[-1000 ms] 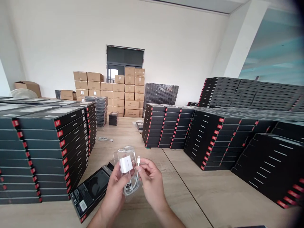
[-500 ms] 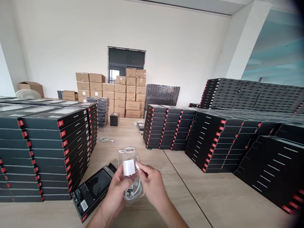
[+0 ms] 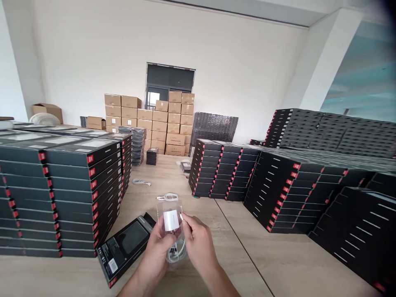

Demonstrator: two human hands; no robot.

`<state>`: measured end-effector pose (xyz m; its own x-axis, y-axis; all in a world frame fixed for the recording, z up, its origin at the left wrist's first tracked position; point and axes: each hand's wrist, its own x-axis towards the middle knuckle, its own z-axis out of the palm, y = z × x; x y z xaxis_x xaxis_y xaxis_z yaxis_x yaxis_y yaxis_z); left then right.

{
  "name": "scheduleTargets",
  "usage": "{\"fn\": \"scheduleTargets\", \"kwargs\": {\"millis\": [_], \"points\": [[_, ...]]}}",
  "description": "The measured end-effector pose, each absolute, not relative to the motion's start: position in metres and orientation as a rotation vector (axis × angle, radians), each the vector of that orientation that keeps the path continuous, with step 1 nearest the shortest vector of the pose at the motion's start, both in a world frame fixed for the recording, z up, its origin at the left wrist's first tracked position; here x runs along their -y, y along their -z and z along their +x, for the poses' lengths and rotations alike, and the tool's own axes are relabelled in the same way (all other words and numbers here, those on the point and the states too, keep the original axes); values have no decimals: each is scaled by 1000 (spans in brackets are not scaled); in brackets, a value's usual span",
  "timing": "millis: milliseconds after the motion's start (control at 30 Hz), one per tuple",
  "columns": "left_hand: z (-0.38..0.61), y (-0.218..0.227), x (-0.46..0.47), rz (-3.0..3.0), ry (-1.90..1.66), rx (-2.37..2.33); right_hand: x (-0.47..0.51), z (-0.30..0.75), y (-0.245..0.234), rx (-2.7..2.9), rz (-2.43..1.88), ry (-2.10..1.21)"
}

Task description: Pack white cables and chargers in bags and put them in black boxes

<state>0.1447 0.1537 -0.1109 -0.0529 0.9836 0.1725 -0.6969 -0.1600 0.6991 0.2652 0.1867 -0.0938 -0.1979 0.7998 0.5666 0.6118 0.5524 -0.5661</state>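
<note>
Clear plastic bag (image 3: 173,210) of white charger (image 3: 171,220) and coiled cable (image 3: 177,252), light, slippery, best gripped by its edges: held over the table (image 3: 238,264) in curled left fingers (image 3: 162,241), right fingers (image 3: 187,222) pinched closed at the cable plug (image 3: 181,218).

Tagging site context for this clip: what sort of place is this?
Probably a warehouse or packing room: long wooden tables, black retail boxes stacked in rows, and cardboard cartons piled at the far end.

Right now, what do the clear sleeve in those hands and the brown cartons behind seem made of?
The clear sleeve looks like thin glossy plastic: the white charger and cable show through it. The brown cartons look like matt cardboard, by colour and flap seams, though no fluting can be made out.
</note>
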Motion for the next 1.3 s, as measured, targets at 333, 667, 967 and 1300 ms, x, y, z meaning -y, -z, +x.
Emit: {"fn": "scheduleTargets", "kwargs": {"millis": [333,667,967,1300], "points": [[141,108,-149,649,-1542,-559,-184,263,88,2201,-1288,103],[133,106,-148,527,-1527,-517,-180,269,91,2218,-1211,-159],[128,105,-148,523,-1566,-465,-179,265,101,2167,-1104,-160],[122,106,-155,539,-1591,-390,-184,267,99,2150,-993,-732]]}}
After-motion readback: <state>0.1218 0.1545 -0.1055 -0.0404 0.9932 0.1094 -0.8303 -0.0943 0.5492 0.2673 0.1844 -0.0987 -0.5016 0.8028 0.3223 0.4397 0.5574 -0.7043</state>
